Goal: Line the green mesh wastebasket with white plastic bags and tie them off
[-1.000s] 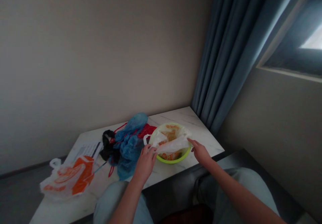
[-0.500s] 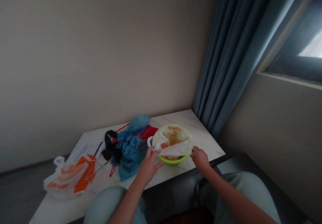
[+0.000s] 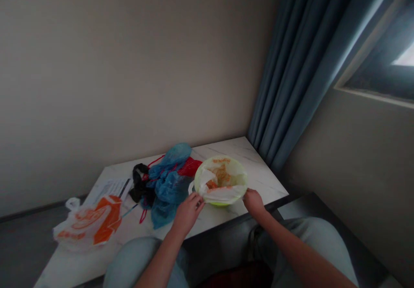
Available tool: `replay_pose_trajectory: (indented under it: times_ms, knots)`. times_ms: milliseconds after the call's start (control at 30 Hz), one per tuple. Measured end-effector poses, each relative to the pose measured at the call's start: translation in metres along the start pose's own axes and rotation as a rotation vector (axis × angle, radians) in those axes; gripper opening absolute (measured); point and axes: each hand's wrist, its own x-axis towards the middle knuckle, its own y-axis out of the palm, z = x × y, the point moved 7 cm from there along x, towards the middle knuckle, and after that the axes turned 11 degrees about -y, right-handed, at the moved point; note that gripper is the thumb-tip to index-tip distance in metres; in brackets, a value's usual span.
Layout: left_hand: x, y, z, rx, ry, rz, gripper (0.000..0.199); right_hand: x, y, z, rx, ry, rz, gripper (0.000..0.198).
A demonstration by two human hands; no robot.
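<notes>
A white plastic bag [image 3: 226, 194] with orange print lines a round yellow-green bin [image 3: 220, 204] near the table's front edge. Its near edge is folded over the bin's front rim, and a white bag handle sticks out at the left. My left hand [image 3: 190, 208] is closed on the bag's edge at the front left of the rim. At the front right, my right hand [image 3: 253, 201] pinches the same edge. The bin's lower front shows just below the bag.
Left of the bin lie crumpled blue plastic bags [image 3: 170, 189], a red bag [image 3: 190, 167] and a black bag [image 3: 139, 182]. Farther left are a printed sheet [image 3: 106, 191] and another white-and-orange plastic bag [image 3: 92, 223]. A wall stands behind the marble-look table [image 3: 255, 173], with a blue curtain [image 3: 291, 76] at right.
The bag's near edge, stretched across the opening before, is now down over the bin's front rim. My left fingers have closed in more tightly. The view has shifted slightly.
</notes>
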Motion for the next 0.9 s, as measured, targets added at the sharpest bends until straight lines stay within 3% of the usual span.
replay_pose_trajectory:
  times_ms: [133, 200, 433, 667, 767, 900]
  knots:
    - [0.001, 0.015, 0.008, 0.17, -0.051, 0.185, 0.014, 0.003, 0.006, -0.004, -0.007, 0.016, 0.002, 0.025]
    - [0.002, 0.02, 0.012, 0.215, -0.071, 0.203, 0.015, 0.003, 0.007, -0.008, -0.006, 0.037, -0.006, 0.025]
    - [0.01, 0.008, 0.025, 0.141, -0.159, 0.059, 0.015, 0.005, -0.003, -0.027, 0.022, 0.1, -0.063, 0.024]
    - [0.012, 0.004, 0.045, 0.17, -0.333, 0.062, 0.015, 0.002, -0.017, -0.052, 0.044, 0.223, -0.036, 0.035]
    - [0.015, 0.002, 0.048, 0.091, -0.33, 0.061, 0.014, 0.002, -0.021, -0.062, 0.11, 0.206, -0.024, 0.039]
    - [0.02, -0.025, 0.06, -0.157, -0.391, -0.157, 0.014, 0.009, -0.034, -0.089, 0.427, 0.278, -0.166, 0.049]
